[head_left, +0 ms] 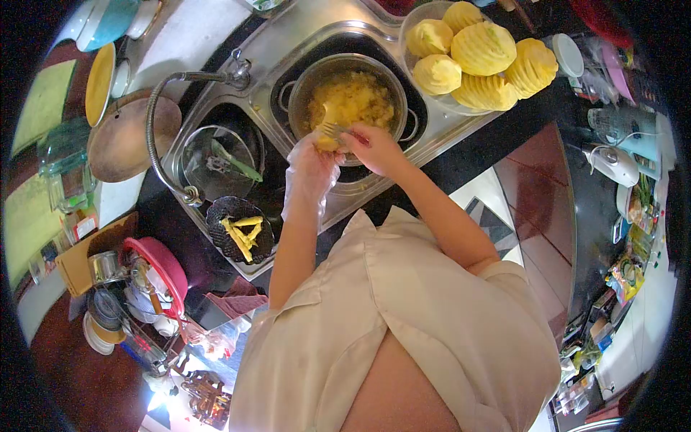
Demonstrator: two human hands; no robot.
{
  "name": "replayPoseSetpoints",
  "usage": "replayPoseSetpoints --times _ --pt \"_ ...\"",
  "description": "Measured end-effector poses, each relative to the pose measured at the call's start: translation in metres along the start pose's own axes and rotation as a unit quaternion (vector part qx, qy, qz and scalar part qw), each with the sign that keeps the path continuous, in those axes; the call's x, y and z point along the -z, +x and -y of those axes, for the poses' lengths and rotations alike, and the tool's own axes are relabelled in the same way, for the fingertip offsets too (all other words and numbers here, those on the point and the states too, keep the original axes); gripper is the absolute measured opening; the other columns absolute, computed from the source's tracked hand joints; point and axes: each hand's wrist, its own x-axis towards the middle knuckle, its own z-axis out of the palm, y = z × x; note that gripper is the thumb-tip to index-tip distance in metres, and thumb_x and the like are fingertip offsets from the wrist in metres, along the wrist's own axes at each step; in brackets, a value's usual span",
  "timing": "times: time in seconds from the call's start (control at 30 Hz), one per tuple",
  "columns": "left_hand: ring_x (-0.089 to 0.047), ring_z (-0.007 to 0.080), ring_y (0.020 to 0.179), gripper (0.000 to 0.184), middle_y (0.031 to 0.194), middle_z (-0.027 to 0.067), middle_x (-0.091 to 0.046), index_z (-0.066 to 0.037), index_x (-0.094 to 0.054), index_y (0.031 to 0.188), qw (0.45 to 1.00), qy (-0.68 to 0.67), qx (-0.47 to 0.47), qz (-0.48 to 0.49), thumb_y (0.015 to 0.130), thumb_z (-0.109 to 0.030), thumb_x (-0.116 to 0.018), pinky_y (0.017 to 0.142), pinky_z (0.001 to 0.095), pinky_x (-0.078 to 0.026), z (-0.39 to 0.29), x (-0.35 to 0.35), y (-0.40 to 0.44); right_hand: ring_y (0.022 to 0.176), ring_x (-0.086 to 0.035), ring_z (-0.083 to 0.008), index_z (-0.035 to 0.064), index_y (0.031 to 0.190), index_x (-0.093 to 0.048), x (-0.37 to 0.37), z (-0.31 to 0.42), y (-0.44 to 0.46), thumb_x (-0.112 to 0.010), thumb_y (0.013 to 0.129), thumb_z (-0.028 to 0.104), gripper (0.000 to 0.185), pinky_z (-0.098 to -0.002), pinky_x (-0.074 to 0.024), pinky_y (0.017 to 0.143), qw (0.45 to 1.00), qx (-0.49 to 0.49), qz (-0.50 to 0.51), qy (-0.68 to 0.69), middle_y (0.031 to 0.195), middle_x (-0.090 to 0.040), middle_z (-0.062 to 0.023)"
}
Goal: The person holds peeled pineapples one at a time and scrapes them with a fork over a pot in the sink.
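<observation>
The right hand (368, 147) grips a fork (332, 131) at a pineapple piece (326, 145) grasped by the gloved left hand (313, 163) over the pot (302, 93). Shredded pulp (366, 102) already lies inside; yellow strips (237, 240) sit aside; several peeled pineapples (484, 49) look unshredded.

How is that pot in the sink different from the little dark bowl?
The pot is silvery metal, while the dark bowl looks blackish. The pot is clearly larger than the dark bowl. The pot holds small yellow bits; the dark bowl holds a few long yellow strips. Both are round.
</observation>
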Motion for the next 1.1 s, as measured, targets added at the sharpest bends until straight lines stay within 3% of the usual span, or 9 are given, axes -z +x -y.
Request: replayPoseSetpoints --times 0.27,0.3,0.37,0.43,0.57,0.67,0.73,0.83,1.1 --pt "-0.061 0.0213 0.073 0.019 0.089 0.0109 -0.062 0.0 -0.056 0.095 1.0 -0.028 -0.003 0.013 0.086 -0.016 -0.053 0.061 0.0315 -0.052 0.006 -0.008 -0.012 0.073 -0.059 -0.0363 0.0067 0.087 -0.061 -0.005 -0.002 0.005 -0.053 0.085 0.034 0.028 -0.0451 -0.0453 0.064 0.998 0.011 0.015 -0.066 0.077 -0.061 -0.0168" --pt "-0.06 0.0218 0.072 0.016 0.088 0.0119 -0.062 0.001 -0.056 0.091 0.977 0.192 -0.091 -0.015 0.084 -0.013 -0.053 0.061 0.0308 -0.052 0.006 -0.014 -0.021 0.073 -0.059 -0.0363 0.0067 0.087 -0.061 -0.007 -0.003 0.005 -0.053 0.085 0.034 0.028 -0.0451 -0.0453 0.064 0.998 0.012 0.016 -0.065 0.077 -0.061 -0.0168" --pt "-0.059 0.0224 0.072 0.013 0.087 0.0129 -0.061 0.002 -0.056 0.087 0.899 0.4 -0.173 -0.041 0.083 -0.01 -0.053 0.061 0.03 -0.051 0.007 -0.015 -0.023 0.072 -0.058 -0.0375 0.0063 0.082 -0.058 -0.01 -0.004 0.004 -0.054 0.085 0.034 0.028 -0.0472 -0.0443 0.063 0.993 0.059 -0.005 -0.105 0.075 -0.06 -0.0169" --pt "-0.058 0.0228 0.069 0.012 0.082 0.0148 -0.059 0.004 -0.054 0.081 0.995 0.042 -0.018 -0.088 0.08 -0.007 -0.053 0.06 0.0283 -0.051 0.011 -0.007 -0.014 0.073 -0.058 -0.0379 0.0061 0.081 -0.058 -0.011 -0.006 0.004 -0.054 0.085 0.034 0.028 -0.0477 -0.0439 0.063 0.99 0.071 -0.009 -0.123 0.074 -0.059 -0.0168" --pt "-0.058 0.0227 0.068 0.012 0.079 0.0161 -0.058 0.006 -0.053 0.079 0.997 -0.017 -0.024 -0.075 0.079 -0.006 -0.053 0.06 0.029 -0.051 0.017 0.004 -0.009 0.073 -0.057 -0.0386 0.006 0.081 -0.058 -0.014 -0.004 0.004 -0.053 0.085 0.032 0.027 -0.0484 -0.0436 0.063 0.986 0.075 -0.008 -0.147 0.075 -0.059 -0.0169" --pt "-0.052 0.0151 0.054 0.014 0.068 0.0062 -0.055 -0.001 -0.053 0.076 0.991 -0.061 -0.014 -0.116 0.084 -0.013 -0.053 0.047 0.0245 -0.044 0.014 0.004 -0.006 0.073 -0.058 -0.0387 0.0063 0.082 -0.058 -0.018 -0.002 0.007 -0.053 0.085 0.031 0.026 -0.0483 -0.044 0.063 0.988 0.088 -0.017 -0.123 0.076 -0.06 -0.0169" --pt "-0.051 0.0148 0.053 0.015 0.069 0.0053 -0.055 -0.003 -0.054 0.078 0.999 0.014 0.012 -0.027 0.084 -0.016 -0.053 0.045 0.0246 -0.044 0.011 0.011 -0.003 0.074 -0.058 -0.0388 0.0067 0.083 -0.058 -0.02 -0.003 0.01 -0.053 0.085 0.032 0.026 -0.0484 -0.0444 0.063 0.99 0.087 -0.021 -0.111 0.077 -0.06 -0.0169" --pt "-0.05 0.0174 0.05 0.015 0.062 0.0058 -0.052 0.0 -0.055 0.084 0.992 0.031 -0.008 -0.119 0.08 -0.015 -0.05 0.045 0.0279 -0.045 0.016 0.01 -0.003 0.074 -0.059 -0.0386 0.0079 0.086 -0.06 -0.021 -0.013 0.019 -0.052 0.086 0.031 0.025 -0.0486 -0.0451 0.064 0.989 0.088 -0.037 -0.111 0.078 -0.061 -0.0169" --pt "-0.044 0.0148 0.045 0.019 0.063 0.0059 -0.051 0.001 -0.055 0.088 0.994 -0.043 0.021 -0.102 0.083 -0.017 -0.05 0.042 0.0245 -0.041 0.002 -0.005 -0.025 0.073 -0.062 -0.0369 0.0119 0.097 -0.063 -0.006 -0.042 0.048 -0.047 0.088 0.032 0.027 -0.0503 -0.0474 0.066 0.965 0.069 -0.052 -0.247 0.08 -0.065 -0.016"
